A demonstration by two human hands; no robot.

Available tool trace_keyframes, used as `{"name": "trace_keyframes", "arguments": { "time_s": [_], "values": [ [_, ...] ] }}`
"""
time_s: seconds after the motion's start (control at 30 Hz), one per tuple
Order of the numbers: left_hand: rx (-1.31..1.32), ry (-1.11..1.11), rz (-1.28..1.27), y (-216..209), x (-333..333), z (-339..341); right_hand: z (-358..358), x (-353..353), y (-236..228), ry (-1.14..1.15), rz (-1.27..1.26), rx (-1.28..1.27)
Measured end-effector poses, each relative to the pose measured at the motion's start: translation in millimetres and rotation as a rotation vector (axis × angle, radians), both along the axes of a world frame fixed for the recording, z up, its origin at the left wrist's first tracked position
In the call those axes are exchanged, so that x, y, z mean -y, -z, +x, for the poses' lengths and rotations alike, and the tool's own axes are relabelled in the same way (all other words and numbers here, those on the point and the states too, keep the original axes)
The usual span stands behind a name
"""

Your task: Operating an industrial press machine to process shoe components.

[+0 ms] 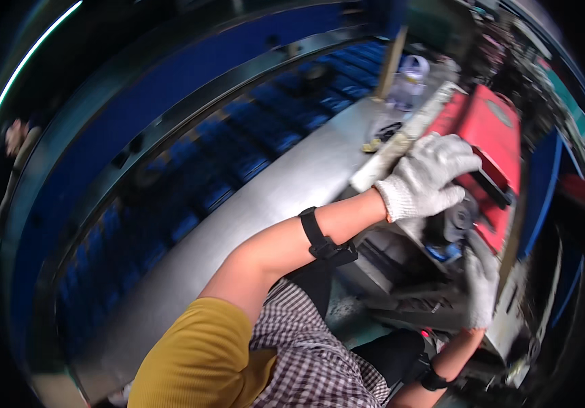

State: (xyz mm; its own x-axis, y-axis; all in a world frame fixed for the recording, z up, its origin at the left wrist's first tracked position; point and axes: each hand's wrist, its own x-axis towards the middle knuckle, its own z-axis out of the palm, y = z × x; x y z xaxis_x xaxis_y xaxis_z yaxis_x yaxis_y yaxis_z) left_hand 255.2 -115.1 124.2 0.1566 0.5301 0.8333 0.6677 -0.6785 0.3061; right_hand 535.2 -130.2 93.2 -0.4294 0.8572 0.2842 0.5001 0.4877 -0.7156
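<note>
My left hand [432, 173], in a pale knit glove, is palm down at the near edge of the red housing [500, 129]; fingers loosely bent, thumb well apart from them, nothing visibly pinched. Contact with the red edge: can't tell. Looks placed there to come at the housing from above.

My right hand [483, 282], also gloved, comes from below, fingers pointing up beside the grey round part [459, 217]. Blurred; can't tell whether the fingers press together or pinch anything. Low position probably because the housing blocks the way from the top.

So the two hands flank the grey part, left above, right below, which likely gives control from both sides. The grey part sits under the housing's dark-edged front, a bit of blue [445, 251] just beneath it; what that is, can't tell.

Gloves presumably guard against grime and hard edges. Black strap [319, 238] around my left forearm, clear of the glove cuff, so it shouldn't hamper the wrist.

Bare metal worktop [265, 204] runs along my left. Clear bottle [411, 75] stands past its far end, near small yellow bits [374, 143]; both apart from my hands, presumably kept out of the way.
</note>
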Motion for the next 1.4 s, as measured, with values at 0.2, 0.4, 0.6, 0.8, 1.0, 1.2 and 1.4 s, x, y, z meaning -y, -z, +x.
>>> {"name": "trace_keyframes", "arguments": {
  "time_s": [0.2,0.4,0.6,0.8,1.0,1.2,1.4],
  "values": [
    [0.363,-1.203,-0.196,108,101,-225,4,-14,18,-0.014,0.025,0.021],
    [1.282,-2.066,-0.380,133,292,-392,6,-14,33,0.002,0.251,0.089],
    [1.799,-1.839,-0.210,182,347,-482,62,-55,81,0.117,0.256,0.128],
    [1.868,-1.921,-0.139,177,350,-484,52,-53,79,0.200,-0.079,-0.174],
    [1.924,-0.828,0.137,173,374,-386,51,-47,66,0.101,0.151,0.059],
    [1.955,-0.023,-0.133,130,333,-253,-6,7,12,0.186,0.074,-0.093],
    [1.718,0.653,-0.530,55,238,-117,-51,87,-3,-0.179,0.457,-0.200]
  ]
}}
